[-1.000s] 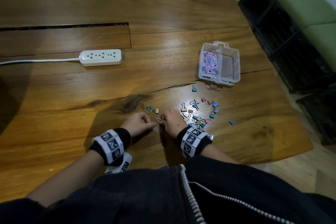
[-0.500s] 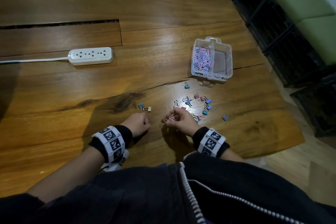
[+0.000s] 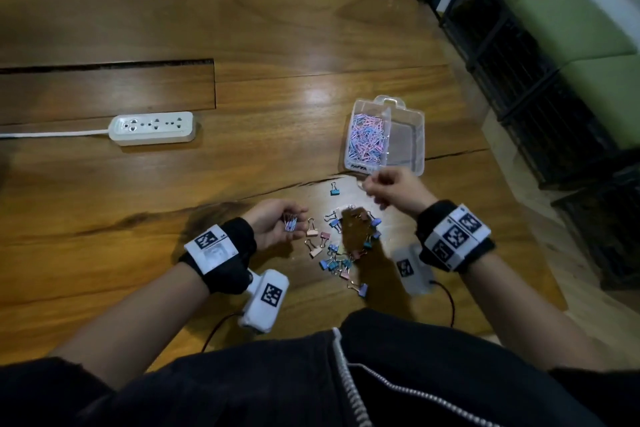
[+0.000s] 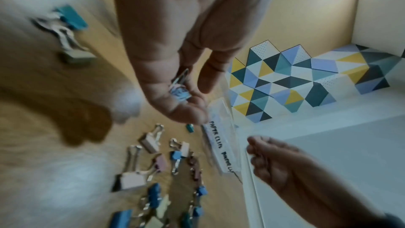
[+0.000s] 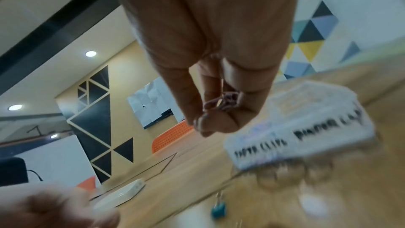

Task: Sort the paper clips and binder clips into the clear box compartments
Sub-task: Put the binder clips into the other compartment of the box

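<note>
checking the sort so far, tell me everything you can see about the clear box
The clear box is a small see-through plastic case, lid open, flat on the wooden table. A divider splits it: the left compartment holds pink and blue paper clips, the right looks empty. Its near wall carries handwritten labels. The right hand hovers just before it.

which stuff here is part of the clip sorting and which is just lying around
Part of the job:
- clear box, paper clips already in its left compartment
- paper clips held in the left hand
- paper clips pinched in the right hand
- binder clips loose on the table

Just lying about:
- power strip
- green sofa
</note>
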The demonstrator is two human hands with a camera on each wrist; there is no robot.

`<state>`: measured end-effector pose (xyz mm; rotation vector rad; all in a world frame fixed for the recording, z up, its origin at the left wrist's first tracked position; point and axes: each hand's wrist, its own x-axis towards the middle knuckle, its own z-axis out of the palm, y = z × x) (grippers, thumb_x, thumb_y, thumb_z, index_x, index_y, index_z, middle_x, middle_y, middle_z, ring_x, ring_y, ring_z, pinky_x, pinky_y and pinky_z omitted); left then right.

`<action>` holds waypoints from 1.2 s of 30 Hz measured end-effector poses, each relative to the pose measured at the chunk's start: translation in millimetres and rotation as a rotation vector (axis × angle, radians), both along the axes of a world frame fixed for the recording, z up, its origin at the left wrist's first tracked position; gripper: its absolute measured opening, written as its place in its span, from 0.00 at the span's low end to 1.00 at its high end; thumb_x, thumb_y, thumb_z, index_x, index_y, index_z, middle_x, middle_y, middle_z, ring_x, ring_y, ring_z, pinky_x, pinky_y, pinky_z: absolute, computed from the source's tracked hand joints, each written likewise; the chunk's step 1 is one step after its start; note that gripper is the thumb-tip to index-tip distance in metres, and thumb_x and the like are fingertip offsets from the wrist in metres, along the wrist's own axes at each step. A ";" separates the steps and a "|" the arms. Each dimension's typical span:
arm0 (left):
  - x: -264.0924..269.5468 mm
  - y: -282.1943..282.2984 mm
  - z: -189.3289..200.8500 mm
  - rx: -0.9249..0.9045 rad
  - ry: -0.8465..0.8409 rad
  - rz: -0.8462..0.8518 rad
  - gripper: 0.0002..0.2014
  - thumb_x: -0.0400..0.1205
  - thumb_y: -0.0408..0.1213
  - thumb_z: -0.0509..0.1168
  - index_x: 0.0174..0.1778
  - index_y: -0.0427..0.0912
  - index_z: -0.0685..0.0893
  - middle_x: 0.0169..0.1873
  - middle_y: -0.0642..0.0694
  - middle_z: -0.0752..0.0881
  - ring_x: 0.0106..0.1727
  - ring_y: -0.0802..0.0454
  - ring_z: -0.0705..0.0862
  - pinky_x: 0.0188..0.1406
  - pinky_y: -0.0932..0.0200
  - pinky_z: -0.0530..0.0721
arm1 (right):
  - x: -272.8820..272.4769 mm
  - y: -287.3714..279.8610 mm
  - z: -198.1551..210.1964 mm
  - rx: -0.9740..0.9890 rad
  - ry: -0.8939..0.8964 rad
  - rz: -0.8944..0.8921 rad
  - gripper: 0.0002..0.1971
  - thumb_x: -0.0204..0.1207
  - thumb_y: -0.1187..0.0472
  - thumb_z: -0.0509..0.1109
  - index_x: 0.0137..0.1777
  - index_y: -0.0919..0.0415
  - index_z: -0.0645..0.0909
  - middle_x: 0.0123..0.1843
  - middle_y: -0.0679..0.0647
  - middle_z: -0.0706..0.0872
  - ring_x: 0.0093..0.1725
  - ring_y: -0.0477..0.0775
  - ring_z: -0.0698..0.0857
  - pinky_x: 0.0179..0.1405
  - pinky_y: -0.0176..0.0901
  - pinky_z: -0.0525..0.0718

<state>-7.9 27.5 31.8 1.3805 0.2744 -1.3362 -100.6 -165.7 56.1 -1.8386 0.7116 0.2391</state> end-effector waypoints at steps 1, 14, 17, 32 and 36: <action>1.5 -8.2 1.2 0.005 -0.004 0.017 0.06 0.84 0.28 0.53 0.50 0.35 0.76 0.33 0.44 0.77 0.25 0.55 0.81 0.20 0.67 0.83 | 11.2 -8.8 2.0 -0.058 -0.027 -0.026 0.06 0.78 0.68 0.62 0.41 0.61 0.77 0.37 0.51 0.79 0.33 0.45 0.76 0.33 0.32 0.79; 20.5 -144.3 51.9 -0.025 -0.243 -0.056 0.11 0.75 0.20 0.51 0.45 0.39 0.73 0.55 0.43 0.73 0.29 0.55 0.66 0.18 0.70 0.68 | 24.2 -45.2 -15.4 -0.132 -0.195 -0.295 0.18 0.79 0.74 0.55 0.66 0.66 0.74 0.68 0.60 0.78 0.67 0.55 0.76 0.67 0.45 0.74; 23.4 -159.5 46.6 -0.003 -0.338 -0.123 0.14 0.73 0.19 0.50 0.42 0.39 0.76 0.47 0.41 0.78 0.36 0.48 0.76 0.28 0.66 0.79 | -15.5 -49.7 -17.8 -0.093 -0.151 -0.309 0.11 0.79 0.71 0.57 0.55 0.60 0.78 0.53 0.53 0.82 0.57 0.54 0.79 0.57 0.47 0.81; 4.8 30.7 -22.0 0.951 -0.986 -0.944 0.24 0.78 0.32 0.65 0.69 0.41 0.67 0.67 0.35 0.67 0.66 0.34 0.71 0.59 0.45 0.82 | -94.9 19.7 -67.6 -0.364 0.273 -0.025 0.19 0.75 0.69 0.65 0.65 0.57 0.71 0.67 0.59 0.71 0.64 0.58 0.76 0.67 0.50 0.77; -13.5 37.0 -34.0 0.876 -0.984 -0.831 0.21 0.78 0.26 0.62 0.67 0.39 0.67 0.67 0.34 0.65 0.67 0.34 0.69 0.60 0.46 0.78 | -81.0 36.5 -74.3 -0.367 0.161 -0.046 0.20 0.75 0.71 0.63 0.65 0.56 0.71 0.65 0.57 0.71 0.65 0.55 0.73 0.67 0.45 0.72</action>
